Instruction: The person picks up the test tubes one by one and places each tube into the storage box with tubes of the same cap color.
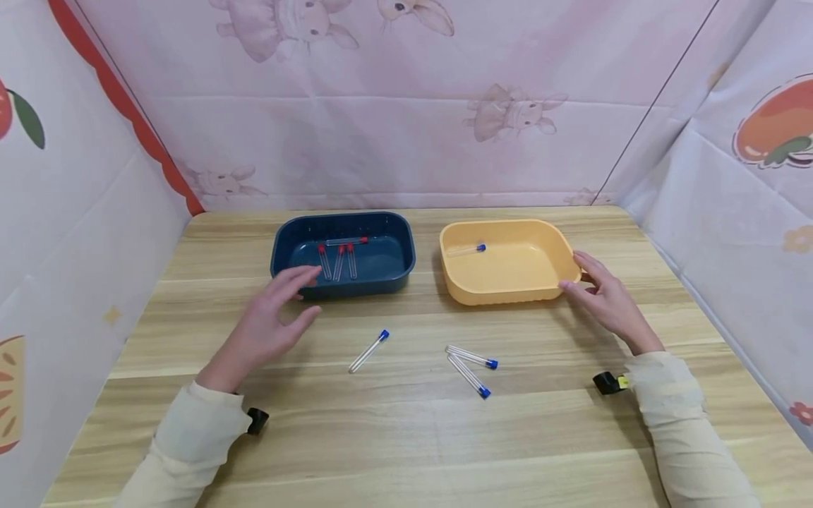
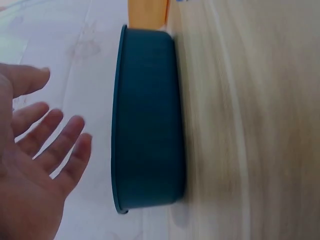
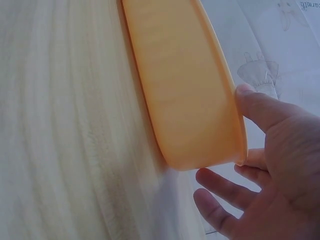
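Note:
My left hand [image 1: 268, 328] hovers over the near left side of a dark blue tray [image 1: 346, 288], its fingers spread with nothing between them. In the left wrist view that hand [image 2: 42, 145] is apart from the tray wall [image 2: 147, 120]. Inside the tray lie several clear tubes with red caps [image 1: 339, 262]. At the right end of a yellow tray [image 1: 508, 286], my right hand [image 1: 606, 300] holds the corner between thumb and index finger; the other fingers hang loosely below the rim, as the right wrist view shows. One blue-capped tube [image 1: 466, 250] lies in the yellow tray.
On the wooden table [image 1: 406, 451], a blue-capped tube [image 1: 368, 351] lies in front of the blue tray. Two more blue-capped tubes [image 1: 471, 358] lie touching or nearly so before the yellow tray. A printed cloth wall [image 1: 394, 148] rises behind the trays, with others at both sides.

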`<move>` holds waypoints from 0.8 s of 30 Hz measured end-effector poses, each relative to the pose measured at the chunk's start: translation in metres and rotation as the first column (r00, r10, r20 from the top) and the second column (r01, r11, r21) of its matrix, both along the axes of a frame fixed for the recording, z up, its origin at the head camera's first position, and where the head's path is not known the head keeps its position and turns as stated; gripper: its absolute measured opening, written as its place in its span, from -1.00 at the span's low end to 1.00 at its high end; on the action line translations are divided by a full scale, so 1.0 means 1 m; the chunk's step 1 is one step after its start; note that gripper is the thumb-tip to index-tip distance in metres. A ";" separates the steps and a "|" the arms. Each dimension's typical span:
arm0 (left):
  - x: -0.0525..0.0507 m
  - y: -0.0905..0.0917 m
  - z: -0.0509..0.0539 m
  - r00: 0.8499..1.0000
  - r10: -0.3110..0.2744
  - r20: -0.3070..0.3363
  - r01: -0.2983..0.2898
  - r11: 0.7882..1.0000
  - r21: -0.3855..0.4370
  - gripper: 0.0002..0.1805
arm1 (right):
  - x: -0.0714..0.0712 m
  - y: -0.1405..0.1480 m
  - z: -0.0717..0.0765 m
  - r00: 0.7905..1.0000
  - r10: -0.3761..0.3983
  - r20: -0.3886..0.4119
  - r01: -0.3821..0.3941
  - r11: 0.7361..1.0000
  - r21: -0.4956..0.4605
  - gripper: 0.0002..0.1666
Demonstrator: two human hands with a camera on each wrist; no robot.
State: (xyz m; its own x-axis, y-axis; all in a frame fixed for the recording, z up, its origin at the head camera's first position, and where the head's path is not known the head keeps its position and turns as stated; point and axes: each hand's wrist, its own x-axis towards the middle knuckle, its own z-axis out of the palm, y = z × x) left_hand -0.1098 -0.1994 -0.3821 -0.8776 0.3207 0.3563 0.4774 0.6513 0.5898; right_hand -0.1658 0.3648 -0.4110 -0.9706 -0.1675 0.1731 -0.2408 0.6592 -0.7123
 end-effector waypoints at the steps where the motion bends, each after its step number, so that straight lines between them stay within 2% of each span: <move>1: 0.001 0.002 0.000 1.000 -0.021 0.018 0.022 1.000 -0.015 -0.31 | 0.000 0.000 0.000 1.000 -0.001 0.000 0.001 1.000 0.000 -0.17; 5: 0.006 0.010 -0.004 0.990 -0.073 0.122 0.083 0.993 -0.079 -0.29 | 0.000 0.000 0.000 1.000 0.000 0.005 0.000 1.000 -0.005 -0.17; 11: 0.010 0.019 -0.010 0.957 -0.119 0.264 0.157 0.979 -0.128 -0.23 | 0.001 0.000 0.001 1.000 0.000 0.014 0.000 1.000 -0.016 -0.16; 18: 0.011 0.028 -0.016 0.932 -0.143 0.334 0.219 0.954 -0.203 -0.21 | 0.000 0.001 0.000 1.000 0.002 0.021 -0.001 1.000 -0.027 -0.15; 24: 0.009 0.036 -0.021 0.913 -0.160 0.376 0.257 0.940 -0.226 -0.23 | 0.000 0.001 0.000 1.000 0.005 0.026 -0.004 0.999 -0.031 -0.14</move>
